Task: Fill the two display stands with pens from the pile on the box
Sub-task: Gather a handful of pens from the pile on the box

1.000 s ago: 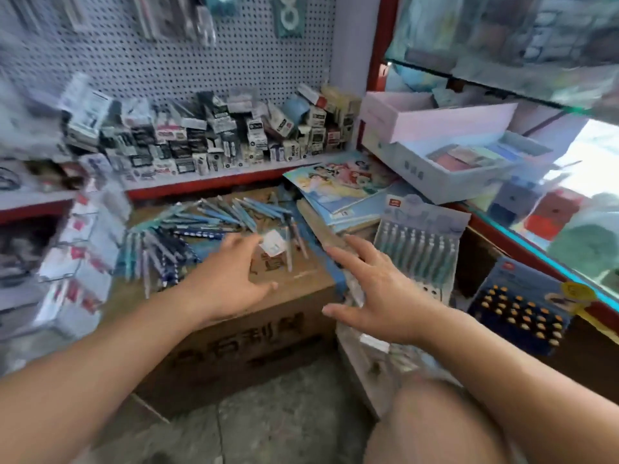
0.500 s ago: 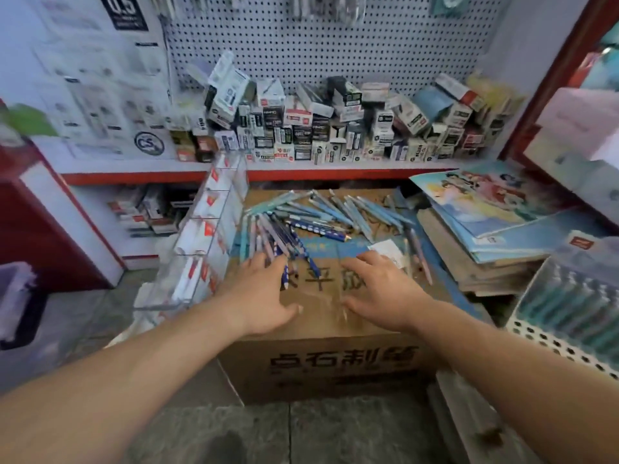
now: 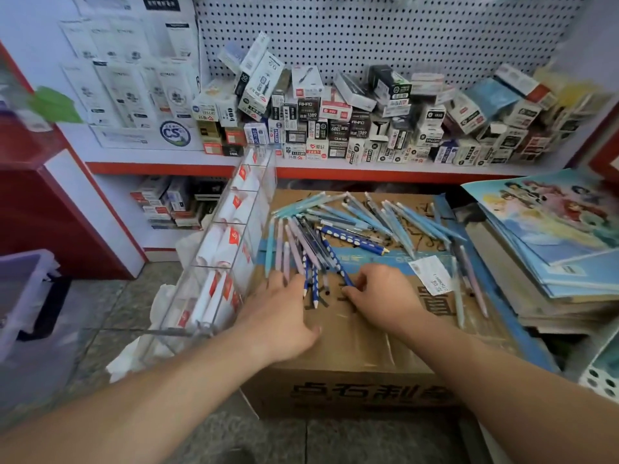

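Pens [image 3: 338,226] lie piled on the box [image 3: 351,349]; left hand [image 3: 281,316] grip wide, flat on their ends; right hand [image 3: 385,296] curls at a dotted pen [image 3: 336,262] (hold unclear); best gather several aligned, tips together.

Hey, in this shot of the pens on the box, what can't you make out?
- Head view: right hand, curled fingers hide whether it has a grip on the dotted blue pen.
- Head view: white perforated stand, cut off by the lower right edge.
- Head view: white label on the box, print too small.
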`<state>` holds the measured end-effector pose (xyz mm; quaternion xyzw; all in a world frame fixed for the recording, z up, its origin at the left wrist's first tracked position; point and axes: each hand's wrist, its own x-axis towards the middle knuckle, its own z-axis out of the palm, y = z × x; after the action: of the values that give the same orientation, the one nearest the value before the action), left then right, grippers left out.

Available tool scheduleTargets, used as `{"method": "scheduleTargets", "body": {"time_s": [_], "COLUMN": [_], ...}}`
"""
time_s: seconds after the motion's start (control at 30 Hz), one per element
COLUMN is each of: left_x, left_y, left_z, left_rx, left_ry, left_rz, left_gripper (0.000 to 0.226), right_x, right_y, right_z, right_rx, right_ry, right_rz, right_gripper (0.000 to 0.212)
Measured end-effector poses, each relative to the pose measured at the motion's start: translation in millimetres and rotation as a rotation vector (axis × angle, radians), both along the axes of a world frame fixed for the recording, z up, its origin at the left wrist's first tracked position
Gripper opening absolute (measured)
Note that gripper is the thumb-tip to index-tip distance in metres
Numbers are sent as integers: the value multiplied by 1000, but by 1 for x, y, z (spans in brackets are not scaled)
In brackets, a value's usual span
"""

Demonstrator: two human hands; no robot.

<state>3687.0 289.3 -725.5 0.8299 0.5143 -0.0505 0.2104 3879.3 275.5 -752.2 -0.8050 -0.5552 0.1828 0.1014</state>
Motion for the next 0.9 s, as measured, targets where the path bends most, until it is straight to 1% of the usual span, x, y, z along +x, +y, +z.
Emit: {"method": "scheduleTargets", "body": {"time_s": [0.1,0.17,0.23,0.3,0.4,0.5,0.57,0.67,0.73,0.77,0.83,0.9], "left_x": [-1,-1,-1,0,4,7,7,10,11,12,12,9], "left_y": [2,3,4,4,2,2,2,-1,-3,-4,-2,0], "left_z": [0,1,3,6,13,17,18,18,18,16,12,6], "left_rx": [-2,-13,-22,-10,56,107,146,163,138,109,-2,-154], "left_ry": [-8,-6,-15,-54,-157,-281,-348,-381,-377,-372,-395,-464], "left_rz": [-5,-4,2,7,-5,8,-13,-69,-82,-90,-67,15], "left_gripper": [89,87,85,80,70,63,59,56,45,35,18,16], "right_x": [5,10,17,25,31,29,24,16,10,7,1,-3], "right_y": [5,0,-10,-22,-33,-38,-40,-43,-42,-41,-36,-28], "right_z": [0,1,7,18,41,54,60,69,71,71,69,63], "right_rx": [-71,-81,-7,155,340,411,425,438,413,399,397,415], "right_ry": [-10,-15,36,125,188,233,324,457,565,612,672,766], "right_rz": [-60,-81,-118,-159,-183,-180,-154,-94,-44,-19,19,1], "right_gripper": [25,27,24,15,11,10,8,10,12,13,14,17]}}
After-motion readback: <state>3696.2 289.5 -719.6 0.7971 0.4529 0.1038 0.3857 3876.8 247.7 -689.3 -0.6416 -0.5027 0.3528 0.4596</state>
